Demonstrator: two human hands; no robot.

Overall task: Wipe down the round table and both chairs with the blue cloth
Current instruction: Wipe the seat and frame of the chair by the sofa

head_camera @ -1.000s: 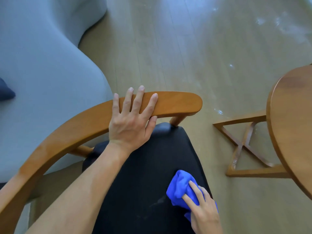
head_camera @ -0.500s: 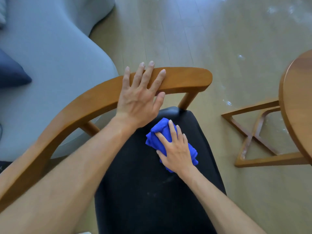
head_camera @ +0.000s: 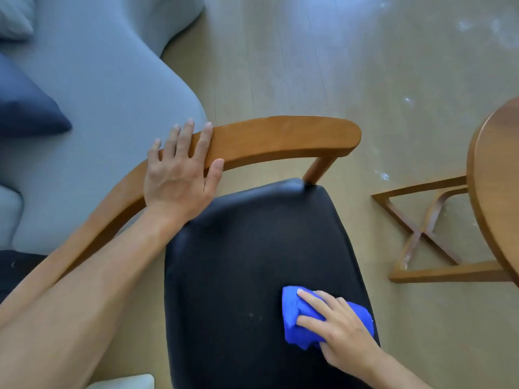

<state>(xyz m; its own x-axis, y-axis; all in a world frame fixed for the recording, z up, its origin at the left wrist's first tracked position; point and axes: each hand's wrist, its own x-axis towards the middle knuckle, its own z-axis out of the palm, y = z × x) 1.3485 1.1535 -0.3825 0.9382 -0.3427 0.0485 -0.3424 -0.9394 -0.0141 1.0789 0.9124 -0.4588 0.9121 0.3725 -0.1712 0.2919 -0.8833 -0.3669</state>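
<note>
Wooden floor (head_camera: pixel 351 66) beneath black chair seat (head_camera: pixel 238 262), grey sofa (head_camera: pixel 98 80) alongside.

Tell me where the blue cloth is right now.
In the head view, the blue cloth lies bunched on the chair's black seat near its right edge, under the right hand, lower right of frame.

Right hand (head_camera: pixel 341 329) presses blue cloth (head_camera: pixel 295 315) onto black chair seat (head_camera: pixel 238 276), lower right. Left hand (head_camera: pixel 179 175) rests on wooden backrest (head_camera: pixel 280 138).
</note>
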